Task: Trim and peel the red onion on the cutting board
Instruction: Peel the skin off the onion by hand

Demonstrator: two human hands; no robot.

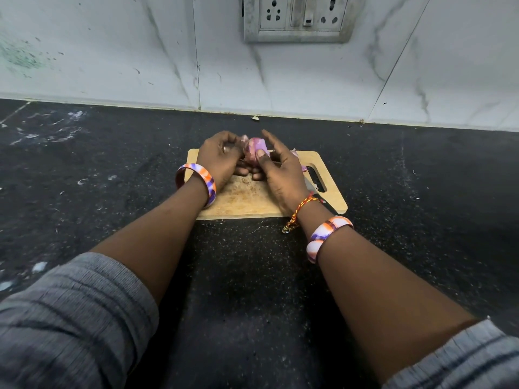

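Observation:
A red onion (256,148) with pink-purple skin is held just above the far part of a wooden cutting board (247,196). My left hand (220,160) grips its left side, with loose skin at the fingertips. My right hand (276,169) holds its right side, thumb pressed on the front of the onion. A knife (316,192) lies on the board under my right wrist, mostly hidden. Bits of purple peel (304,168) lie by the board's handle slot.
The board sits on a black speckled counter (112,164) against a white marble-look wall with a socket panel (297,18). Small scraps lie on the counter near the wall (255,118). Bangles are on both wrists.

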